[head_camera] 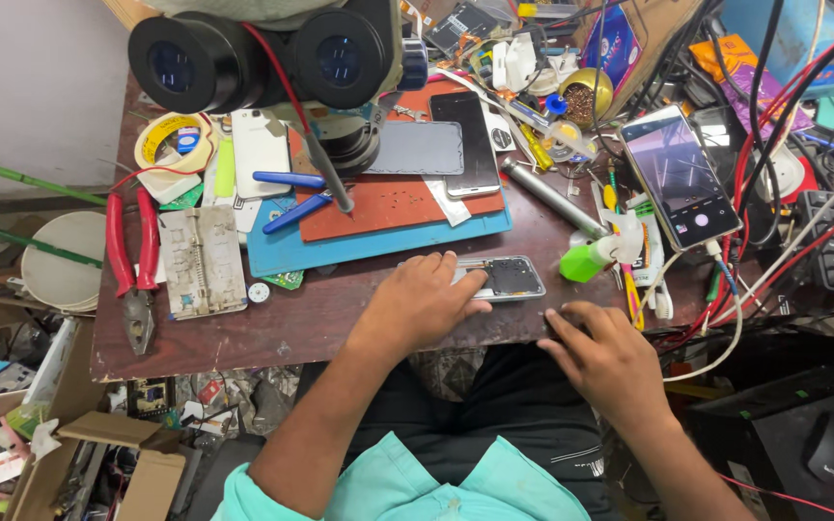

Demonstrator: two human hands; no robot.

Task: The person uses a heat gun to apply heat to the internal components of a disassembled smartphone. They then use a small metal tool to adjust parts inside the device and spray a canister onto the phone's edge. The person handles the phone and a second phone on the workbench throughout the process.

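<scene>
Head view: an opened phone (504, 278), its back cover off and dark inner parts exposed, is seen lying flat near the front edge of the brown workbench (330, 318). It is pinned down by the left hand (424, 301), whose fingers (467, 287) are laid flat and close together over the phone's left half rather than clamped around it. The right hand (602, 355) is rested at the bench edge, just right of the phone and apart from it; its fingers are curled inward, and whether anything is pinched in them cannot be told.

As judged from this, disassembly is already begun, with the back removed; no part is seen being lifted out, so the inner work appears to remain.

Further back, 2 more phones (465, 143) are laid on a red mat over a blue mat (359, 246), under a microscope (272, 53). Red-handled pliers (132, 260) are left at the bench's left. A small round tin (586, 95) holding brass-coloured wool is set at the back. On the floor, open cardboard boxes (137, 473) are filled with assorted scrap.
</scene>
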